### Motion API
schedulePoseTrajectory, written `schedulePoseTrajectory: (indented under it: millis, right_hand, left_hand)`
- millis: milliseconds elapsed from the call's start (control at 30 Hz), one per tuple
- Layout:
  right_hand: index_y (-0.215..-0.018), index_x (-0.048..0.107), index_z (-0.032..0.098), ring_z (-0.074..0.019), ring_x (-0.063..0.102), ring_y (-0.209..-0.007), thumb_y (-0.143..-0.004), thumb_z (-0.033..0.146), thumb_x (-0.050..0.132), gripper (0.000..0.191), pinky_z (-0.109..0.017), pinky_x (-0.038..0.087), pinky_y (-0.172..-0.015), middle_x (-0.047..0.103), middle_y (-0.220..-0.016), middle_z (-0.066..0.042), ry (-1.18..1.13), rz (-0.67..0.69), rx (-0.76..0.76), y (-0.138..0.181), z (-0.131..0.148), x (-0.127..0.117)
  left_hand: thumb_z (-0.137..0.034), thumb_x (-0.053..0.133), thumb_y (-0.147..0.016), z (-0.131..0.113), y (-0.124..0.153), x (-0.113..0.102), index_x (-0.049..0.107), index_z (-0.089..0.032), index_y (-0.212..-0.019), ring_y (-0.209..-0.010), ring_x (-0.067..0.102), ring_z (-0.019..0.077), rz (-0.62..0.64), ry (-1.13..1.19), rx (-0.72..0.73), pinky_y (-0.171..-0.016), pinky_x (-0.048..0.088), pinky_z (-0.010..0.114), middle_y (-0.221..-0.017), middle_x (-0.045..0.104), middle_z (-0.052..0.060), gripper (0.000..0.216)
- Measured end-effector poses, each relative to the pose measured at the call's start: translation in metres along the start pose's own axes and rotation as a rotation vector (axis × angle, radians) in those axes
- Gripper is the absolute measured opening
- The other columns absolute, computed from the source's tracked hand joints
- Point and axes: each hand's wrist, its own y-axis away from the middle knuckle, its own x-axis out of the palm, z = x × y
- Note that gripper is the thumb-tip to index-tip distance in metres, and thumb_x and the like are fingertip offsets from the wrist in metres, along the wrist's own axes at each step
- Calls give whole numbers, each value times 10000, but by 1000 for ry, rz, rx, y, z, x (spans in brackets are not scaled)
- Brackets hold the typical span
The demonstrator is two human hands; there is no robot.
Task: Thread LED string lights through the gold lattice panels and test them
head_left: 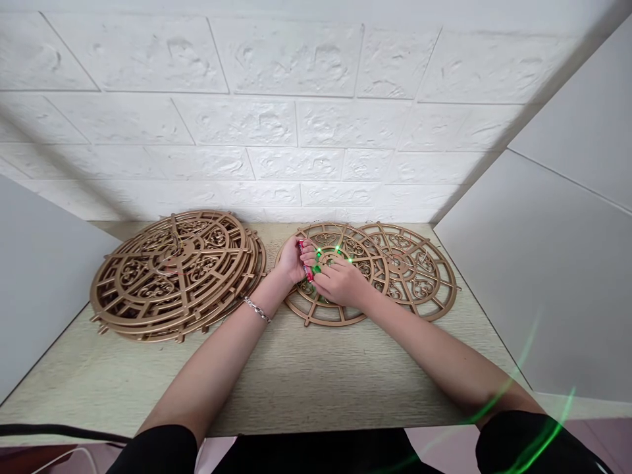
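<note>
My left hand [293, 261] is closed around a slim pink-red cylinder that looks like a battery [310, 273]. Close against it, my right hand [340, 282] is pinched at the cylinder's lower end; what its fingertips grip is hidden, perhaps a thin wire. Both hands are over a round gold openwork panel [323, 316] lying flat, with scrollwork and spokes. Several green lights [337, 248] glow around this panel's hub, partly covered by my fingers.
A second gold panel [447, 299] lies under the first one's right side. To the left rises a stack of similar gold panels [170, 263], with thin wires on top. White brick-patterned wall [320, 125] stands behind the wooden tabletop [316, 382]; grey boards [557, 276] flank it.
</note>
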Motion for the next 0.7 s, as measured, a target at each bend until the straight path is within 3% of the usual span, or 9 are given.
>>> schedulePoseTrajectory:
  millis: [300, 700]
  right_hand:
    - [-578, 492, 163, -119, 401, -544, -884, 230, 398, 327, -246, 307, -651, 510, -551, -3, -163, 4, 2, 1, -4, 0]
    - [-574, 505, 159, -132, 401, -551, -886, 255, 430, 334, -258, 310, -669, 505, -544, -10, -83, -28, -9, 2, -4, 4]
  left_hand:
    - [-144, 317, -797, -2, 0, 0, 293, -181, -555, -255, 255, 45, -33, 29, -7, -267, 206, 140, -413, 231, -75, 246]
    - [-145, 319, -803, 0, 0, 1, 299, -185, -560, -262, 268, 55, -35, 28, 9, -268, 229, 150, -407, 243, -68, 247]
